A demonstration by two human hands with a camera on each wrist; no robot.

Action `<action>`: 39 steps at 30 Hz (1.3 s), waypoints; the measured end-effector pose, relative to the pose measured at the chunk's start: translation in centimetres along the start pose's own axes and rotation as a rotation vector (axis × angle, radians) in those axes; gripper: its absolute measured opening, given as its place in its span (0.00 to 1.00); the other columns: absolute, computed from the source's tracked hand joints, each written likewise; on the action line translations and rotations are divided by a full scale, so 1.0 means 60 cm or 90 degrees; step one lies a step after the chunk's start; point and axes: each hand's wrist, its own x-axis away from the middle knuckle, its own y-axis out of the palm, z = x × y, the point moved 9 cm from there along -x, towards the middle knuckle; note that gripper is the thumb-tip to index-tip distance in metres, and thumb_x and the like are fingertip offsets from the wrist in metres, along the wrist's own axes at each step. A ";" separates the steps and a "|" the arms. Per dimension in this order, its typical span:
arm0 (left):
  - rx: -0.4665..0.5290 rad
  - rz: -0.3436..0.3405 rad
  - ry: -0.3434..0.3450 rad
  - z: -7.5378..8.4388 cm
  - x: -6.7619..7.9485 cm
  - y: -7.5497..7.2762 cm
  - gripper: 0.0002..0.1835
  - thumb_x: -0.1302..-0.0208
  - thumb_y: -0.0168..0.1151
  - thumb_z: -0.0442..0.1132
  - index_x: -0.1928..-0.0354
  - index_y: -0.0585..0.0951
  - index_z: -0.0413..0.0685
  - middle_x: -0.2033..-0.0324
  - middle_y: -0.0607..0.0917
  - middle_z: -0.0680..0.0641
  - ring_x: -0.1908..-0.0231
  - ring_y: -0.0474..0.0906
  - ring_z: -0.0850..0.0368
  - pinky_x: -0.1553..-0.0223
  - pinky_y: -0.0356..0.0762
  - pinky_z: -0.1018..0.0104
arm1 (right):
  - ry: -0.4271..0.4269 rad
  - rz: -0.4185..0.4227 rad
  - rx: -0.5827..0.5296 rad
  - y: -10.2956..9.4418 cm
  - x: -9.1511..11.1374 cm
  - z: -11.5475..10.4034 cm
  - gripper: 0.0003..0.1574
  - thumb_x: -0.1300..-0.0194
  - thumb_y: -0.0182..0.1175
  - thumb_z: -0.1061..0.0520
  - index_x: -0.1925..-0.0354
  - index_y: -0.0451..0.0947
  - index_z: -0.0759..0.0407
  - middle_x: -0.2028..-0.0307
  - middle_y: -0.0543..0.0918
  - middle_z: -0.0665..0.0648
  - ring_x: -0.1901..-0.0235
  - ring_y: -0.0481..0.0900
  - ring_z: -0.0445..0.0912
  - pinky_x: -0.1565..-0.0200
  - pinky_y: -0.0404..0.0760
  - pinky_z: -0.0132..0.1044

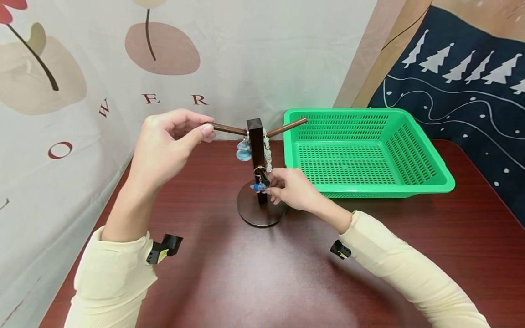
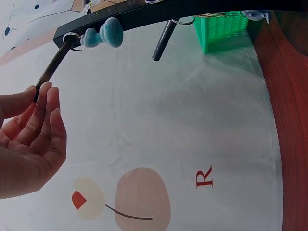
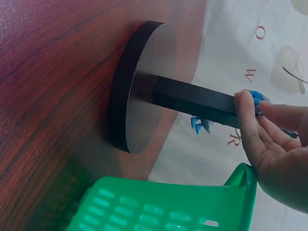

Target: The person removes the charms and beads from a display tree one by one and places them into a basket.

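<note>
A dark wooden stand (image 1: 257, 146) with a round base (image 1: 262, 219) stands upright on the table, several pegs sticking out of its post. My left hand (image 1: 162, 148) pinches the tip of the left peg (image 1: 229, 129) between thumb and fingers. From that peg, close to the post, hangs a light-blue charm (image 1: 244, 151) on a ring. A string of pale beads (image 1: 268, 152) hangs on the right peg (image 1: 289, 126). My right hand (image 1: 297, 189) is at the lower front peg, thumb and fingers pinching a small blue figure keychain (image 1: 259, 187), whose ring circles this peg.
Behind and to the right, a green plastic basket (image 1: 369, 189) rests on the dark red table (image 1: 221, 269). A pale printed cloth (image 1: 262, 54) hangs at the back, and a dark blue cloth with white trees (image 1: 459, 105) at the right.
</note>
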 end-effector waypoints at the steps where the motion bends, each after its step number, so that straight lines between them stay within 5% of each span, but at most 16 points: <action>1: 0.001 0.000 0.001 0.000 0.000 0.000 0.08 0.41 0.58 0.31 0.62 0.83 0.38 0.77 0.84 0.55 0.74 0.79 0.65 0.75 0.67 0.75 | 0.001 0.002 0.000 0.000 0.000 0.000 0.04 0.41 0.55 0.71 0.64 0.73 0.72 0.70 0.80 0.68 0.80 0.81 0.46 0.73 0.80 0.41; 13: 0.008 -0.001 0.002 0.000 0.000 0.000 0.07 0.41 0.59 0.32 0.62 0.83 0.38 0.78 0.83 0.55 0.75 0.79 0.64 0.72 0.69 0.75 | -0.007 0.000 -0.025 0.002 0.001 0.002 0.03 0.42 0.55 0.72 0.66 0.74 0.72 0.73 0.81 0.67 0.81 0.80 0.48 0.74 0.80 0.43; 28: 0.005 -0.003 0.008 0.000 0.001 0.000 0.07 0.41 0.59 0.32 0.62 0.83 0.38 0.79 0.82 0.58 0.75 0.79 0.64 0.73 0.68 0.74 | 0.004 0.011 0.009 0.008 0.000 0.000 0.05 0.42 0.62 0.61 0.69 0.80 0.63 0.79 0.82 0.60 0.81 0.80 0.52 0.76 0.78 0.38; 34: 0.008 -0.001 0.009 0.001 0.001 0.000 0.07 0.41 0.59 0.31 0.63 0.83 0.38 0.79 0.82 0.58 0.75 0.79 0.64 0.72 0.69 0.74 | 0.007 0.040 0.028 0.008 -0.003 -0.003 0.09 0.43 0.64 0.56 0.73 0.79 0.61 0.86 0.78 0.57 0.84 0.78 0.54 0.81 0.74 0.34; 39: 0.007 -0.002 0.009 0.001 0.002 0.000 0.07 0.41 0.59 0.31 0.63 0.83 0.38 0.78 0.82 0.58 0.74 0.79 0.64 0.72 0.69 0.74 | 0.004 0.087 0.074 0.005 -0.003 -0.008 0.14 0.45 0.66 0.52 0.78 0.76 0.59 0.89 0.76 0.53 0.87 0.76 0.45 0.83 0.71 0.33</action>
